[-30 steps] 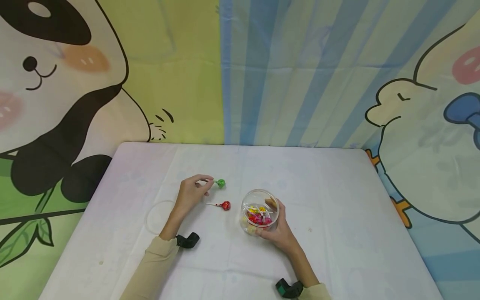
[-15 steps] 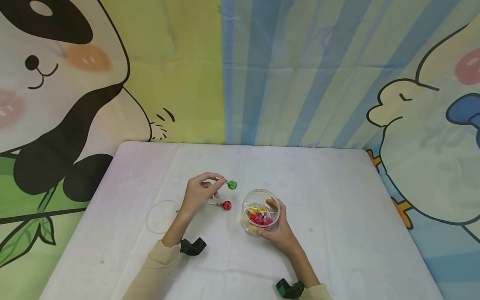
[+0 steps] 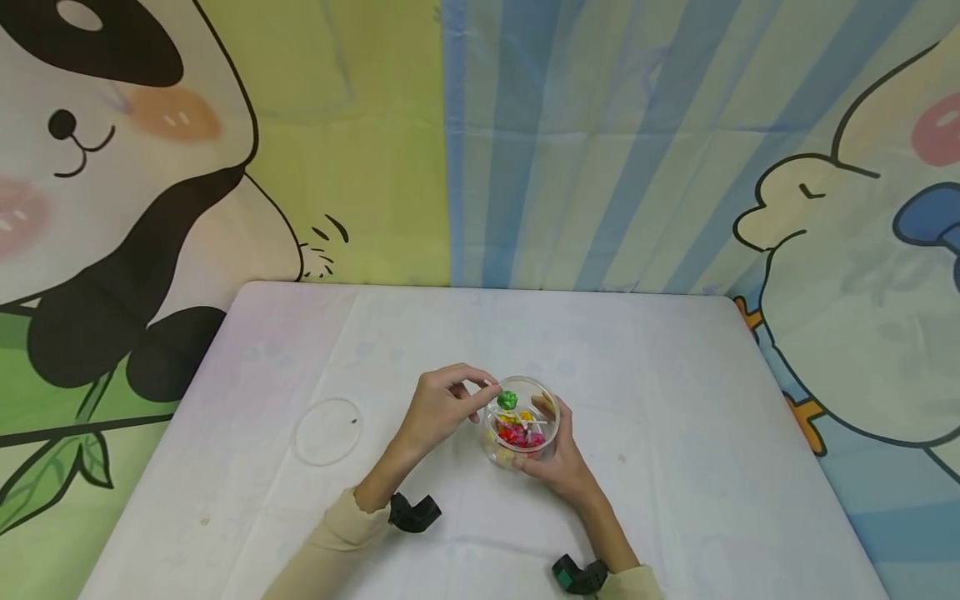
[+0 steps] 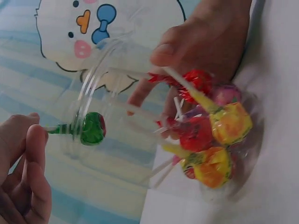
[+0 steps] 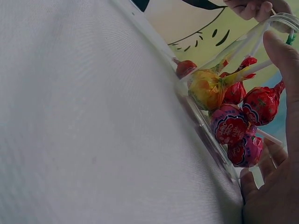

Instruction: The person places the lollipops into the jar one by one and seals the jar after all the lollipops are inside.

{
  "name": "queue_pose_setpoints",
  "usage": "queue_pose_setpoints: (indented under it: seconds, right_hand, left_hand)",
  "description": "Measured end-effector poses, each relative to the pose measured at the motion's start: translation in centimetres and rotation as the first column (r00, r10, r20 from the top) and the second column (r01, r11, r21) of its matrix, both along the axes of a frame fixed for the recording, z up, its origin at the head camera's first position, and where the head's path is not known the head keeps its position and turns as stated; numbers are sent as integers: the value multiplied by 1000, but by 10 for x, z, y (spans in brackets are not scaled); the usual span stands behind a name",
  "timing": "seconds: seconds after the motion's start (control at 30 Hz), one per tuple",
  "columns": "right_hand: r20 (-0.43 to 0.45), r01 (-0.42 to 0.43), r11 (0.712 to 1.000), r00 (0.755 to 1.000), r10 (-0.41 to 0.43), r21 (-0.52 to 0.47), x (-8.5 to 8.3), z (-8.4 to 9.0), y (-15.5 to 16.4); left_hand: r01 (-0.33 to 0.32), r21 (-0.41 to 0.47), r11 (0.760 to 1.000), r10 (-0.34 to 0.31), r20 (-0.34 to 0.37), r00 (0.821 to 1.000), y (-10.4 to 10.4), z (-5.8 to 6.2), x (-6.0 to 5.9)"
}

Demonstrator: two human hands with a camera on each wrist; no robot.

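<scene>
A clear plastic jar (image 3: 525,442) stands near the middle of the white table (image 3: 675,375) and holds several wrapped lollipops (image 4: 219,135) in red, yellow and pink. My right hand (image 3: 553,454) grips the jar from its near right side, thumb on the rim (image 5: 284,56). My left hand (image 3: 480,398) pinches the stick of a green lollipop (image 3: 507,400). Its green head (image 4: 92,128) hangs at the jar's mouth, above the others. A red lollipop that lay left of the jar is hidden behind my left hand in the head view.
A clear round lid (image 3: 327,431) lies flat on the table, to the left of my left forearm. Cartoon cloth backdrops (image 3: 525,142) hang behind and beside the table. Black wrist-camera mounts (image 3: 415,512) sit on both forearms.
My left hand has carried the green lollipop to the right, from above the table to the jar's mouth. The right hand and jar have stayed put. The red lollipop is now covered.
</scene>
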State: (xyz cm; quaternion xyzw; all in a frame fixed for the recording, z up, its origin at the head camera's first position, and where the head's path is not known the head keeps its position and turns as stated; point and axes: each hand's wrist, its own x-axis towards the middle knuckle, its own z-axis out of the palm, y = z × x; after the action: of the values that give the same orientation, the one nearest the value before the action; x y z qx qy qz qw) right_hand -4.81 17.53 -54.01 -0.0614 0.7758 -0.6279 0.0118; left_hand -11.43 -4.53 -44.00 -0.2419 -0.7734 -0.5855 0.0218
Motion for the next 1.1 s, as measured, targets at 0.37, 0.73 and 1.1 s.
queue_pose_setpoints:
  seconds: [0.37, 0.73, 1.1]
  right_hand:
    - [-24, -16, 999, 1000, 17, 38, -2, 0, 1]
    - [3, -17, 1000, 1000, 17, 12, 0, 1, 1]
    - [-37, -39, 999, 999, 39, 8, -1, 0, 3]
  left_hand:
    - [8, -311, 950, -76, -206, 976, 19, -6, 7]
    - [35, -369, 929, -114, -194, 974, 26, -7, 10]
    - [83, -444, 892, -122, -60, 991, 29, 1, 11]
